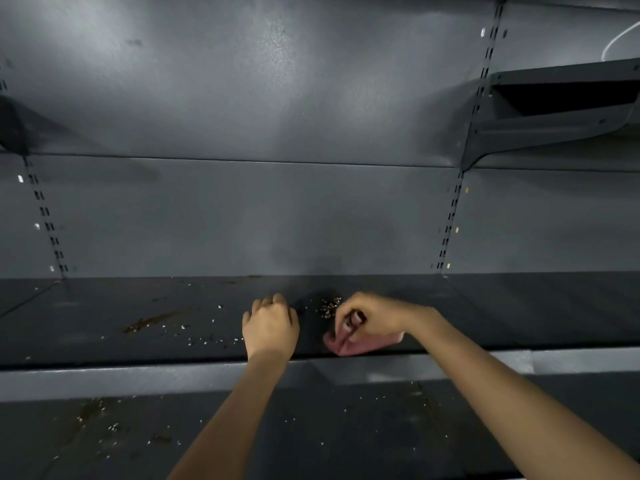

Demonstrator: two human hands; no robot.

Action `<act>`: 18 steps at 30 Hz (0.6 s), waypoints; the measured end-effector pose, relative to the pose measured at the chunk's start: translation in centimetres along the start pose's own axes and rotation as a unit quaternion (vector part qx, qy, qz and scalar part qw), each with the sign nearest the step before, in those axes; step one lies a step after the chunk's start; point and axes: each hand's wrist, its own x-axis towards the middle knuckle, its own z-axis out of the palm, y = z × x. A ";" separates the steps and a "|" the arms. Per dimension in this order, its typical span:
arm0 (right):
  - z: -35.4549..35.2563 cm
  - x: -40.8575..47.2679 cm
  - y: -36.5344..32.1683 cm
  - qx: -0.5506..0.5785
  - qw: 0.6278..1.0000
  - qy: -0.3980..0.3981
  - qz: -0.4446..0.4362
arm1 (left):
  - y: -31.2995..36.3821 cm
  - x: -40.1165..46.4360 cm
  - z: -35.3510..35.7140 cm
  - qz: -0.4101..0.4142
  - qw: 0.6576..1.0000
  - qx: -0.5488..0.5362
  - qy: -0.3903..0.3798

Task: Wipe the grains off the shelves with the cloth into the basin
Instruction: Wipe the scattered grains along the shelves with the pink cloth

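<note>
While the right hand (372,317) grips a pink cloth (360,344), grains (329,308) dot the dark shelf (104,327).

The 1 head-worn view looks forward and slightly down from close range into a dark metal shelf (104,327) and its grey back panel (242,209).

A dark grey upper shelf (104,344) was seen, with small pale grains (329,308) scattered on it in a little heap near the middle and more spread to the left. A brown smear (149,322) was seen on its left part. A pink cloth (360,344) lay at its front edge. More grains were scattered on the lower shelf (346,445).
</note>
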 end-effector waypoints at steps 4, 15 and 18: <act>0.5 0.2 0.5 0.020 0.999 -0.046 0.018 | 0.0 -0.1 0.1 0.012 1.000 -0.008 0.006; 0.7 1.7 -0.4 0.123 0.983 0.138 0.003 | 0.0 0.1 -0.1 0.019 0.999 -0.017 0.027; -1.0 1.0 0.1 0.023 0.999 0.036 -0.007 | 0.1 0.0 -0.1 0.010 1.000 -0.017 0.024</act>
